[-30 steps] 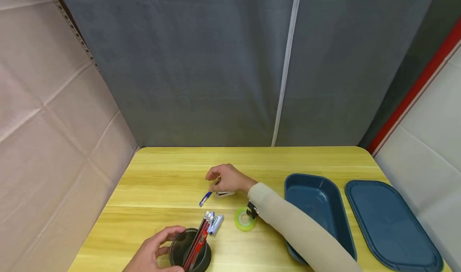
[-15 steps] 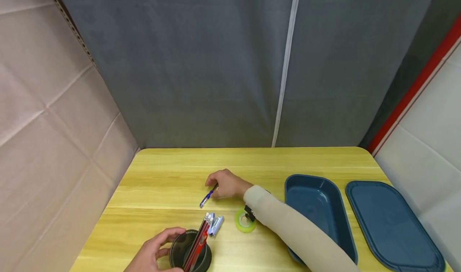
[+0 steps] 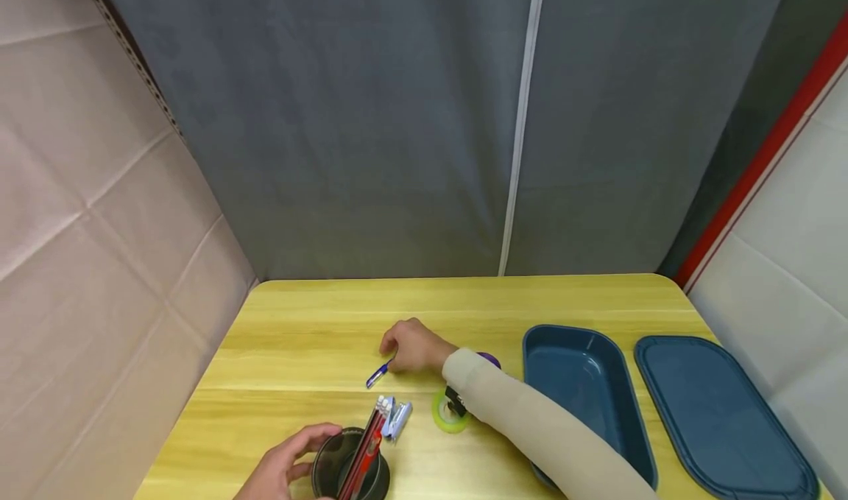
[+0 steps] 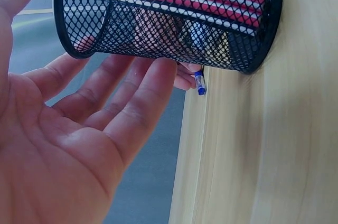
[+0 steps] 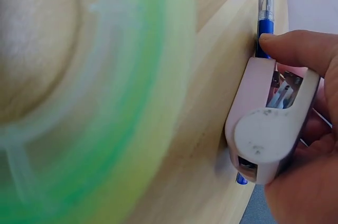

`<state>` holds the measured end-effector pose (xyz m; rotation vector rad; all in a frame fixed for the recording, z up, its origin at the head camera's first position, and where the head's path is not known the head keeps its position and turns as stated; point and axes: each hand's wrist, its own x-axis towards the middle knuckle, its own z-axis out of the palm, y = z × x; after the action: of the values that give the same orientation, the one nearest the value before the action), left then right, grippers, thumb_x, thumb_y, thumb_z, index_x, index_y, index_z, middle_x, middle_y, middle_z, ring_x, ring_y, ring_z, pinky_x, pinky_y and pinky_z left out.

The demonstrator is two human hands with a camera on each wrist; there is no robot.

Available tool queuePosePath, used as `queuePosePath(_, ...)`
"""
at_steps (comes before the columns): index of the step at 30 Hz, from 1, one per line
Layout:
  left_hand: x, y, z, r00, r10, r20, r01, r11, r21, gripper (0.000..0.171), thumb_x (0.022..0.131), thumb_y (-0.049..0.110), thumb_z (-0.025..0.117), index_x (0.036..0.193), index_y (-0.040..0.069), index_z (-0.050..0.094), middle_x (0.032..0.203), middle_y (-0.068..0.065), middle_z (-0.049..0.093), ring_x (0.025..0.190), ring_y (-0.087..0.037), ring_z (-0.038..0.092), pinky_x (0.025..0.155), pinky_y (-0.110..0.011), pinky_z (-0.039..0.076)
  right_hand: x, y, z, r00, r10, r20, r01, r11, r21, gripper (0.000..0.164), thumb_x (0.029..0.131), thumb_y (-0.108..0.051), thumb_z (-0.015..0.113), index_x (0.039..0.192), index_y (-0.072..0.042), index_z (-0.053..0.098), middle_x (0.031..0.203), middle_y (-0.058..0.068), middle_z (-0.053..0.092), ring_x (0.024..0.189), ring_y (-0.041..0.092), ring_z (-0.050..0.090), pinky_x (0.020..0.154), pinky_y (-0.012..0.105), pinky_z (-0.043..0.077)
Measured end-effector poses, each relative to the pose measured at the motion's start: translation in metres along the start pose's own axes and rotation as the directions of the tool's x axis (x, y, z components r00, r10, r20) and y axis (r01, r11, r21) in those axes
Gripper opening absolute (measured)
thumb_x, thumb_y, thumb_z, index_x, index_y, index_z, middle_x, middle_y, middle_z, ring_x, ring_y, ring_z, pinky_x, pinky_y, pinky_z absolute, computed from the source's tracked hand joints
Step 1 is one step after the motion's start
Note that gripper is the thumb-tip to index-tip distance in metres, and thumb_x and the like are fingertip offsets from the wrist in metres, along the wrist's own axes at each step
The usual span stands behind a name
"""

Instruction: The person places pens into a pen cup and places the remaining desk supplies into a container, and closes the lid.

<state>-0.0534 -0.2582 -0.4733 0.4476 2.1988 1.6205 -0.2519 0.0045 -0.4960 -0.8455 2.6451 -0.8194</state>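
In the head view, my left hand [image 3: 285, 462] holds a black mesh pen cup [image 3: 333, 457] at the table's near side, thumb and fingers on either side. Red pencils [image 3: 364, 452] lean inside the cup; the left wrist view shows its mesh wall [image 4: 153, 34] and my extended fingers. My right hand [image 3: 416, 347] is low over the table, pinching a blue pen [image 3: 377, 376]. In the right wrist view, its thumb presses on the pen [image 5: 266, 26], and a white stapler [image 5: 264, 134] covers part of the pen and hand.
A green tape roll [image 3: 449, 414] lies under my right wrist, beside small silvery-blue items [image 3: 399, 420]. A purple object [image 3: 490, 358] shows behind the sleeve. To the right are a blue tray [image 3: 576, 360] and its lid [image 3: 722, 412]. A grey curtain [image 3: 364, 154] hangs behind the table.
My right hand has come slightly nearer and lower, closing in on the pen. The purple object has come into sight behind the sleeve. My left hand still holds the cup.
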Motion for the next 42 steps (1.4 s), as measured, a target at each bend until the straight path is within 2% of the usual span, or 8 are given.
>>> queuePosePath(3, 0.001, -0.003, -0.002, 1.0, 0.026, 0.01, -0.026, 1.0, 0.007, 0.067, 0.089, 0.006, 0.083, 0.147, -0.004, 0.052, 0.14, -0.004, 0.066, 0.121, -0.005, 0.062, 0.088, -0.028, 0.059, 0.001, 0.001, 0.001, 1.0, -0.01, 0.005, 0.01, 1.0, -0.002, 0.024, 0.082, -0.015, 0.091, 0.105, -0.017, 0.083, 0.096, -0.011, 0.078, 0.085, -0.001, 0.063, 0.082, 0.018, 0.053)
queuePosePath(10, 0.002, -0.005, -0.005, 0.999, 0.034, 0.011, -0.034, 0.999, 0.008, 0.069, 0.09, 0.009, 0.083, 0.148, -0.007, 0.049, 0.141, 0.004, 0.065, 0.121, -0.004, 0.062, 0.087, -0.028, 0.059, 0.006, 0.003, 0.002, 0.998, -0.055, 0.006, 0.055, 0.998, -0.001, 0.017, 0.086, -0.012, 0.087, 0.102, -0.016, 0.084, 0.089, -0.012, 0.077, 0.078, -0.005, 0.064, 0.075, 0.014, 0.053)
queuePosePath(14, 0.002, -0.005, -0.006, 0.998, 0.061, 0.013, -0.061, 0.998, 0.013, 0.067, 0.09, 0.007, 0.082, 0.147, -0.006, 0.05, 0.14, 0.002, 0.066, 0.121, -0.005, 0.062, 0.087, -0.029, 0.059, 0.008, 0.003, 0.002, 0.997, -0.076, 0.014, 0.076, 0.997, -0.022, 0.017, 0.086, -0.013, 0.088, 0.103, -0.017, 0.085, 0.091, -0.012, 0.078, 0.08, -0.005, 0.064, 0.077, 0.013, 0.053)
queuePosePath(20, 0.003, -0.005, -0.007, 0.998, 0.06, 0.018, -0.06, 0.998, 0.0, 0.07, 0.09, 0.008, 0.083, 0.148, -0.01, 0.048, 0.139, 0.004, 0.066, 0.121, -0.005, 0.062, 0.087, -0.029, 0.06, 0.007, 0.002, 0.003, 0.995, -0.095, 0.031, 0.097, 0.992, -0.085, 0.01, 0.09, -0.016, 0.085, 0.1, -0.02, 0.086, 0.093, -0.014, 0.075, 0.085, -0.003, 0.062, 0.082, 0.016, 0.051)
queuePosePath(24, 0.003, -0.005, -0.006, 0.998, 0.067, 0.017, -0.067, 0.998, -0.001, 0.069, 0.09, 0.008, 0.083, 0.148, -0.01, 0.049, 0.14, 0.001, 0.066, 0.121, -0.006, 0.062, 0.088, -0.029, 0.06, 0.005, 0.001, 0.001, 0.994, -0.105, 0.026, 0.108, 0.987, -0.118, 0.008, 0.093, -0.018, 0.082, 0.099, -0.022, 0.085, 0.093, -0.014, 0.072, 0.086, -0.001, 0.059, 0.084, 0.019, 0.051)
queuePosePath(30, 0.004, -0.004, -0.006, 0.998, 0.065, 0.017, -0.065, 0.998, 0.006, 0.07, 0.09, 0.009, 0.082, 0.148, -0.009, 0.048, 0.141, 0.0, 0.066, 0.121, -0.006, 0.062, 0.087, -0.03, 0.06, 0.005, 0.0, -0.002, 0.994, -0.11, 0.002, 0.109, 0.988, -0.109, 0.008, 0.097, -0.019, 0.078, 0.1, -0.023, 0.085, 0.095, -0.013, 0.071, 0.087, 0.0, 0.057, 0.088, 0.022, 0.05)
queuePosePath(34, 0.004, -0.003, -0.005, 0.998, 0.055, 0.017, -0.055, 0.998, 0.001, 0.07, 0.09, 0.009, 0.083, 0.148, -0.009, 0.048, 0.141, -0.001, 0.066, 0.121, -0.007, 0.063, 0.088, -0.03, 0.06, 0.005, 0.0, -0.007, 0.992, -0.122, -0.03, 0.119, 0.99, -0.073, 0.009, 0.099, -0.018, 0.076, 0.102, -0.022, 0.084, 0.096, -0.01, 0.071, 0.086, 0.001, 0.058, 0.084, 0.021, 0.051)
queuePosePath(42, 0.004, -0.004, -0.005, 0.997, 0.07, 0.014, -0.07, 0.998, 0.002, 0.066, 0.09, 0.005, 0.08, 0.148, -0.007, 0.049, 0.14, -0.006, 0.066, 0.12, -0.007, 0.063, 0.088, -0.03, 0.06, 0.008, 0.0, -0.014, 0.985, -0.157, -0.071, 0.155, 0.987, -0.034, 0.02, 0.103, -0.018, 0.07, 0.119, -0.015, 0.082, 0.104, -0.008, 0.072, 0.087, 0.003, 0.058, 0.081, 0.02, 0.051)
